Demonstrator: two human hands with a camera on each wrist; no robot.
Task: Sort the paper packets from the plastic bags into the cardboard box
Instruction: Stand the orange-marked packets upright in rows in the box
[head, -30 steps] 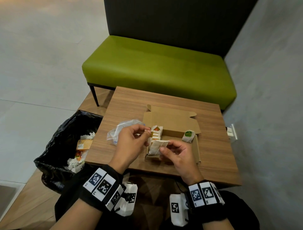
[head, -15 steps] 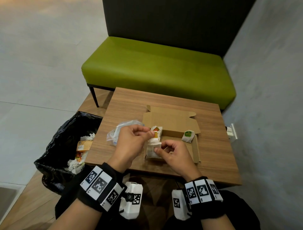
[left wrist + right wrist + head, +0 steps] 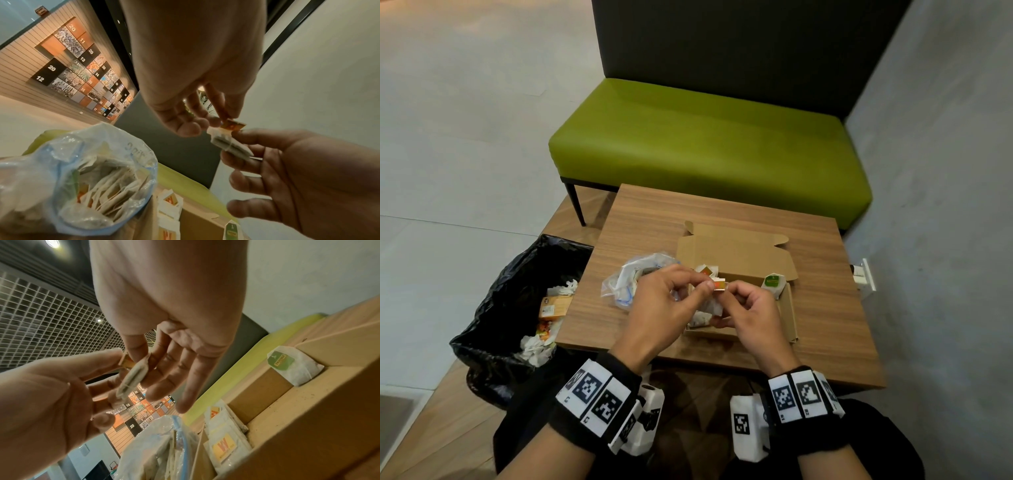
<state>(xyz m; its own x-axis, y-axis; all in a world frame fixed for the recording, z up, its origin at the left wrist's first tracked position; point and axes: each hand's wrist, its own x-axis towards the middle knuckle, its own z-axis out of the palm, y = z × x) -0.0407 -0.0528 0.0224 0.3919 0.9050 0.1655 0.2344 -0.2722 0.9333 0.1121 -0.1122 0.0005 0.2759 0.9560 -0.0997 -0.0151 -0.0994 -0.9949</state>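
I hold one white paper packet (image 3: pixel 230 146) with an orange tag (image 3: pixel 719 285) over the open cardboard box (image 3: pixel 789 308). My left hand (image 3: pixel 705 287) pinches the tag (image 3: pixel 234 125) between thumb and fingertip. My right hand (image 3: pixel 729 293) grips the packet's body (image 3: pixel 133 376) between thumb and fingers. Orange-labelled packets (image 3: pixel 224 446) stand in the box's left end. A green-labelled packet (image 3: pixel 774 282) leans on its far right corner. The clear plastic bag (image 3: pixel 633 281) lies left of the box, more packets (image 3: pixel 107 199) showing in its mouth.
The box sits on a small wooden table (image 3: pixel 825 291), its lid (image 3: pixel 736 253) folded back. A black rubbish bag (image 3: pixel 517 291) with crumpled paper and an orange carton stands at the table's left. A green bench (image 3: pixel 705 144) lies behind, a grey wall at the right.
My right hand has lifted the packet out of the box's near left corner and up to my left hand. The two hands now meet at the tag.
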